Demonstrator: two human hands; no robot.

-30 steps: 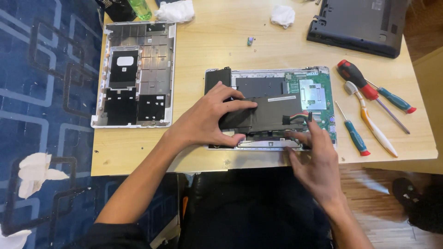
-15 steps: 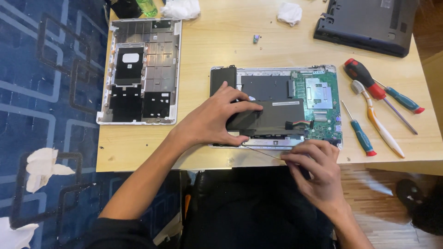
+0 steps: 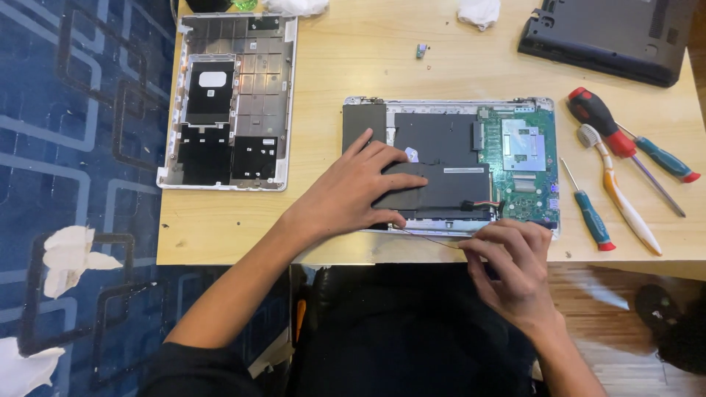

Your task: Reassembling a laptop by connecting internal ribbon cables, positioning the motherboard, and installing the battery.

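Note:
An opened laptop base (image 3: 448, 110) lies on the wooden table (image 3: 331, 88), with a green circuit board (image 3: 518, 176) on its right side and a flat black battery (image 3: 448, 195) along its front. My left hand (image 3: 353, 191) rests flat on the battery, fingers spread. My right hand (image 3: 511, 268) is at the table's front edge, just below the laptop, fingers pinched on a thin dark wire (image 3: 430, 239) that runs left along the laptop's front edge.
A detached laptop bottom cover (image 3: 228, 103) lies at the left. Right of the laptop are a red-handled screwdriver (image 3: 599, 117), two teal-handled screwdrivers (image 3: 588, 213) and a toothbrush (image 3: 621, 195). A dark laptop (image 3: 610, 33) sits at back right. A small screw part (image 3: 421, 50) lies behind.
My right hand has drawn back from the laptop's front right corner toward me, pulling the thin wire out along the edge. My left hand stays on the battery.

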